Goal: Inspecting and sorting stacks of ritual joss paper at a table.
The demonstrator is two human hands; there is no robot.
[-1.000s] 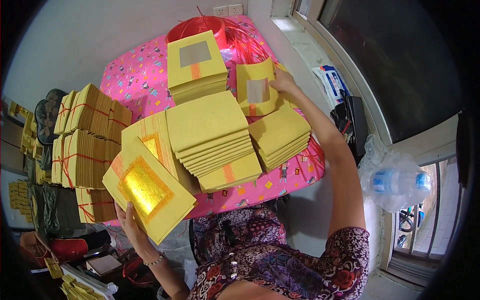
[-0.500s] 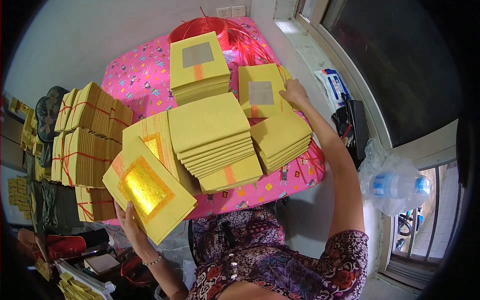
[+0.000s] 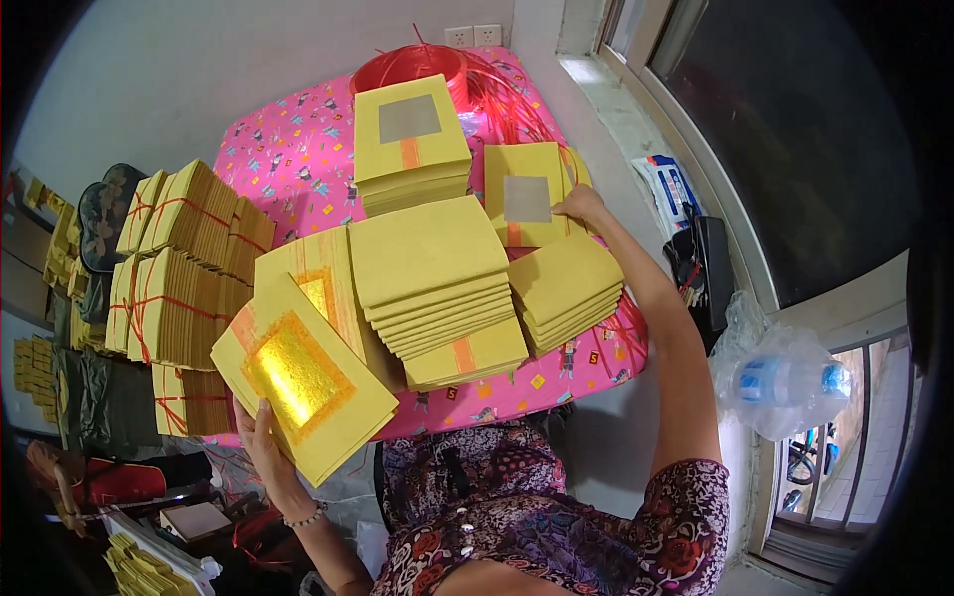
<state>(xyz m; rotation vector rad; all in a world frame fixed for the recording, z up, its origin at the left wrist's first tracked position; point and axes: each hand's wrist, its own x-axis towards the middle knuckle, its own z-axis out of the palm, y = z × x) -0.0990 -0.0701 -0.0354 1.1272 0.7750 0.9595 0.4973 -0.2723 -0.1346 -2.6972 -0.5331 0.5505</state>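
Near the pink table's front left corner, my left hand (image 3: pixel 262 444) grips a few yellow paper sheets (image 3: pixel 348 422) bearing a shiny gold foil square. My right hand (image 3: pixel 584 205) reaches to the back right. Its thumb lies on the right side of a yellow sheet (image 3: pixel 497 174) with a silver square, and its fingers curl at the edge, partly hidden. Between the hands sits a stack of folded yellow paper (image 3: pixel 427 248), with a smaller folded stack (image 3: pixel 566 273) to its right. Behind it stands a tall pile (image 3: pixel 378 94) with a silver square on top. Another gold-foil sheet (image 3: pixel 338 260) lies beside the held ones.
Bundles of yellow paper (image 3: pixel 184 288) tied with red strips are stacked at the left. A red basin (image 3: pixel 373 82) with loose red strips stands at the back of the pink-covered table (image 3: pixel 268 149). A plastic-wrapped package (image 3: pixel 785 377) hangs by the window at the right.
My right hand has shifted slightly toward me, its thumb closer to the silver square. The left hand still holds the gold-foil sheets. The whole view has tilted a little.
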